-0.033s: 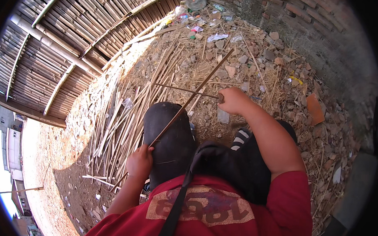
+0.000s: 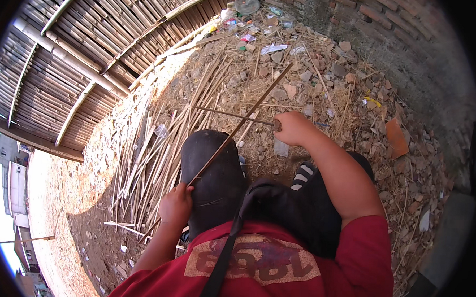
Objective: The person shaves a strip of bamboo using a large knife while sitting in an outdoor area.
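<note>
Rubble and dry earth (image 2: 326, 83) fill most of the view, with broken stones, brick pieces and bits of litter spread over them. On the left stands a big fence of bamboo poles (image 2: 77, 51), and on the right a brick wall (image 2: 413, 29) rises behind the rubble. Many split bamboo strips (image 2: 158, 150) lie in a loose pile on the ground, in front of the person's knees.

Lower in the picture is the person's red shirt (image 2: 307, 268) with a black strap (image 2: 222, 259) across it, and black trousers (image 2: 215, 174) cover the raised left knee.

One long thin bamboo strip (image 2: 239, 124) runs diagonally over that knee, from low left to upper right. The left hand (image 2: 176, 205) is closed around its lower part, beside the knee. The right hand (image 2: 293, 128) is clenched on the handle of a thin knife (image 2: 231, 115); its narrow blade points to the left and crosses the strip, seemingly touching it.
</note>
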A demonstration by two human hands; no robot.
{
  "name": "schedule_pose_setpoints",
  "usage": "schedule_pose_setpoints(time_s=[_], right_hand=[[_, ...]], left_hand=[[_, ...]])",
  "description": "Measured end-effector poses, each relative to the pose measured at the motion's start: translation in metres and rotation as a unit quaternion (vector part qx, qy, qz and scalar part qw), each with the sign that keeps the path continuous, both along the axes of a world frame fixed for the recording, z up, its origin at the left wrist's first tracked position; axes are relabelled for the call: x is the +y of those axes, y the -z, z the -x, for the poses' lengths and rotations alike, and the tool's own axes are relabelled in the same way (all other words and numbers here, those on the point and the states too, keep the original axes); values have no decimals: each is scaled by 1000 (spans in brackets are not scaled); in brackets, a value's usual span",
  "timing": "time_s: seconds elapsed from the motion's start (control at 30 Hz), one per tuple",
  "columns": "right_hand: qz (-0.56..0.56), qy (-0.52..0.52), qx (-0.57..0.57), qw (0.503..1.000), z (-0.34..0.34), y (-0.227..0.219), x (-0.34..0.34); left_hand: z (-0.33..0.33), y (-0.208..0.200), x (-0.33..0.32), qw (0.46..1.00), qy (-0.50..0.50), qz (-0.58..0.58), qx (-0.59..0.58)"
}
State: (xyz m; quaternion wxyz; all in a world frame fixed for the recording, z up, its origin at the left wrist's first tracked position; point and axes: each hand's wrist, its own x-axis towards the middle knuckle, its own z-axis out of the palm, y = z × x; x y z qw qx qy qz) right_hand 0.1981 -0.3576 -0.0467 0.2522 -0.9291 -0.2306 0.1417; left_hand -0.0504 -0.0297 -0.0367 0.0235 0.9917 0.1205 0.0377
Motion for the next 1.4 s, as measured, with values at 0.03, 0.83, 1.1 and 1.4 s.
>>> schedule_pose_setpoints(time_s=[0.03, 0.83, 1.1, 1.4], right_hand=[[7, -9, -11, 1000, 2, -2, 2], [30, 0, -42, 999, 1, -28, -7], [-9, 196, 1, 981, -50, -1, -73], [1, 348, 0, 937, -65, 32, -105]], left_hand=[[0, -4, -2, 1000, -1, 3, 3], [0, -2, 8, 999, 22, 20, 24], [-8, -25, 9, 997, 39, 42, 59], [-24, -47, 26, 993, 71, 67, 73]])
